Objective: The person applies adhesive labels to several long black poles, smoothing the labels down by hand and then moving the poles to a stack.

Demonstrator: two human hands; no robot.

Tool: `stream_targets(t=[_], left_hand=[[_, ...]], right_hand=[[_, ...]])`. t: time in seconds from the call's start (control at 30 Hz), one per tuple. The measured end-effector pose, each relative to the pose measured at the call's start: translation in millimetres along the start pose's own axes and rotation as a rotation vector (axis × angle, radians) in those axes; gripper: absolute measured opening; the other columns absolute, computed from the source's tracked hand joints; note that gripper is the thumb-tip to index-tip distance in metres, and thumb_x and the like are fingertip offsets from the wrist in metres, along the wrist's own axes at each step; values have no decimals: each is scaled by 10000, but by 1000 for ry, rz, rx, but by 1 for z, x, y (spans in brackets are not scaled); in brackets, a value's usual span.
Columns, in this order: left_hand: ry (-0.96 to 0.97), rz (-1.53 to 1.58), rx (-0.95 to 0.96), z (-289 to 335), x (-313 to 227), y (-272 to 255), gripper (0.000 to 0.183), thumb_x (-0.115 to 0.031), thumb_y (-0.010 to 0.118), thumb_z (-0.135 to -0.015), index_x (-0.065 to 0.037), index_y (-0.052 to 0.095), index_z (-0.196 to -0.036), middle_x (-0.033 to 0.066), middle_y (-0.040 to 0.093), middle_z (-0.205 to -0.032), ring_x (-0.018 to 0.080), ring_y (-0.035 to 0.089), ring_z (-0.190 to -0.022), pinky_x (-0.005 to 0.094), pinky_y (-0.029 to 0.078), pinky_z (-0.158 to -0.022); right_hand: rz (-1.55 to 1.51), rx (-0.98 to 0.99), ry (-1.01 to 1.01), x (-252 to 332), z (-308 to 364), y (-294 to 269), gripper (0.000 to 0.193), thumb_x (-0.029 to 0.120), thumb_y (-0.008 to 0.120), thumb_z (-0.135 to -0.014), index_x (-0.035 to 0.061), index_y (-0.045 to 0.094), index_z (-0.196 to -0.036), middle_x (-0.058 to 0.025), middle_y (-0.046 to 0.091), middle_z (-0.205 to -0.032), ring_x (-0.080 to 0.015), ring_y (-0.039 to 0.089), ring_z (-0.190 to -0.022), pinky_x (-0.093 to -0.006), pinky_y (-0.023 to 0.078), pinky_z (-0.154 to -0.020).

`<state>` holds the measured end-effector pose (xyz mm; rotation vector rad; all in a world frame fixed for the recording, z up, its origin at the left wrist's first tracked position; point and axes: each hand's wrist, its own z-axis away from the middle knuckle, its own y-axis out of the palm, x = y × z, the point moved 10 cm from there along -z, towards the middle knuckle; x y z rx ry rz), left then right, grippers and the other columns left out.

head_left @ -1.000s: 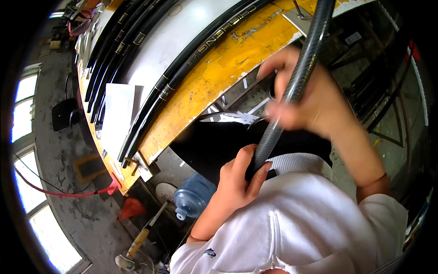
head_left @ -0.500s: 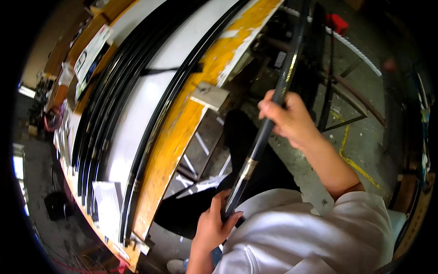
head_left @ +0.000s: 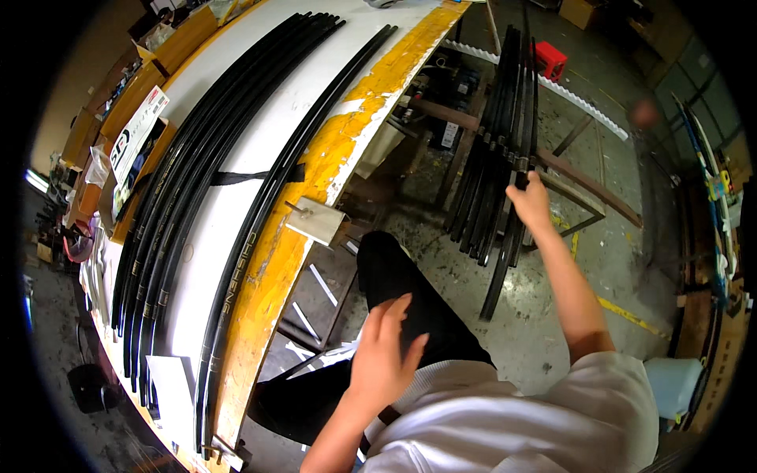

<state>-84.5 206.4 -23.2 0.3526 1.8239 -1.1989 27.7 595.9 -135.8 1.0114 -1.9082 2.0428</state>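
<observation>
My right hand (head_left: 533, 199) is closed around a long glossy black rod (head_left: 497, 282), whose near end sticks out below the others. That rod lies along a bundle of similar black rods (head_left: 475, 185) resting on a metal stand (head_left: 579, 189) to the right of the table. In front of my body, my left hand (head_left: 382, 355) is empty, its fingers spread above my dark-trousered leg. Two or so black rods (head_left: 264, 185) lie along the table's (head_left: 201, 256) yellow edge. A larger row of black rods (head_left: 197, 150) lies farther left on its white top.
A metal block (head_left: 315, 221) is fixed at the table edge. Cardboard boxes (head_left: 140, 118) line the table's far left side. Past the stand, a red stool (head_left: 550, 60) stands on the floor. At the right are a pale plastic container (head_left: 674, 386) and upright long items (head_left: 714, 197).
The rod held in both hands across my body has moved forward and right onto the bundle. My left hand has let go of it and opened; my right still grips.
</observation>
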Motion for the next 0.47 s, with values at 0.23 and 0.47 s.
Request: stream_targets(t=[0.23, 0.47], left_hand=[[-167, 36, -109, 23, 37, -28, 368, 6, 669, -780, -2, 579, -1137, 157, 588, -1087, 295, 589, -929, 336, 511, -764], [127, 605, -103, 21, -25, -72, 457, -259, 640, -886, 37, 545, -1220, 215, 541, -1228, 288, 538, -1078, 377, 422, -930]], right_hand=[[272, 35, 119, -71, -93, 32, 562, 445, 616, -873, -21, 581, -1185, -148, 637, -740, -294, 609, -650, -453, 491, -549], [-273, 463, -166, -126, -182, 167, 486, 360, 636, -886, 13, 602, -1224, -168, 679, -1068, -271, 656, -911, -382, 509, -805]])
